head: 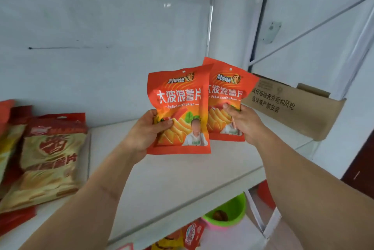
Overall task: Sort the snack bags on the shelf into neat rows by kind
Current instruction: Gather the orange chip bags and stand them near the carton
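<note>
Orange chip bag gripped upright in left hand, above the white shelf. Right hand grips a second orange bag, partly behind the first. Cream-and-red bags lie at shelf's left end; cardboard box at right.

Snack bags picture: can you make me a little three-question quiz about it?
1. True or false: both hands hold orange bags of one kind.
2. Which bag overlaps in front? A) left hand's B) right hand's
3. What brown thing sits at the shelf's right end?

Key:
1. True: the left hand grips the front orange bag, the right hand the rear orange bag.
2. A.
3. The cardboard box on the shelf.
</note>
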Motion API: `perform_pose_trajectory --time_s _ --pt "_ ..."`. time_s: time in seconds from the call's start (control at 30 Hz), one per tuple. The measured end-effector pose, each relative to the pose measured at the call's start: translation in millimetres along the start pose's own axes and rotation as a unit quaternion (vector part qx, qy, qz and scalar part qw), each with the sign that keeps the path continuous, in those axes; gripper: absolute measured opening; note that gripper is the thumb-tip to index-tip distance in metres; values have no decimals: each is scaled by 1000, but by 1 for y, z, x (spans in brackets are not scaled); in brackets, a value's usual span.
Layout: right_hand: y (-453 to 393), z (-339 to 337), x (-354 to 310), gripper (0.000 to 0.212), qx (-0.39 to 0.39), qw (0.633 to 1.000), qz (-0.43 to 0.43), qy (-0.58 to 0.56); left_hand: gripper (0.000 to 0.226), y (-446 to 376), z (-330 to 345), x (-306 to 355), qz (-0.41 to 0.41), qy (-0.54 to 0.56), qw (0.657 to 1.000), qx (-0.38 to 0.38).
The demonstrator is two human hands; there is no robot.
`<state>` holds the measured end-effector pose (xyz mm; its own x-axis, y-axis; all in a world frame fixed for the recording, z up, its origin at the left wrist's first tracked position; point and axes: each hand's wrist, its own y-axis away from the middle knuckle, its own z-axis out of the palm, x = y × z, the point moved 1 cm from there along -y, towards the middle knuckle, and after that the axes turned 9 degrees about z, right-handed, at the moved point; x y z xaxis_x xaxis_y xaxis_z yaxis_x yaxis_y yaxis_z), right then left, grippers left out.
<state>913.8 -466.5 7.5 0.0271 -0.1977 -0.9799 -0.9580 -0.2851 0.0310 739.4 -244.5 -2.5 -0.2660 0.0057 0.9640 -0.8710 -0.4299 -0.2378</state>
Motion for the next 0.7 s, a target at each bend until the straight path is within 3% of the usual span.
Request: perform_pose_trajectory --time_s 0.17,0.37,0.5,0.7 --pt "-67 -28 8 30 -22 1000 -13 -8 30 -57 46 -21 -9 -14 1000 2" --pt "-167 -62 22 34 -67 998 -6 12 36 -122 97 -49 -21 -20 1000 11" --pt "-226 -76 22 27 -91 996 6 15 35 -159 127 -70 -27 -21 998 52" --pt "-292 -82 21 35 -125 991 22 39 31 -201 161 -98 -38 -20 992 121"
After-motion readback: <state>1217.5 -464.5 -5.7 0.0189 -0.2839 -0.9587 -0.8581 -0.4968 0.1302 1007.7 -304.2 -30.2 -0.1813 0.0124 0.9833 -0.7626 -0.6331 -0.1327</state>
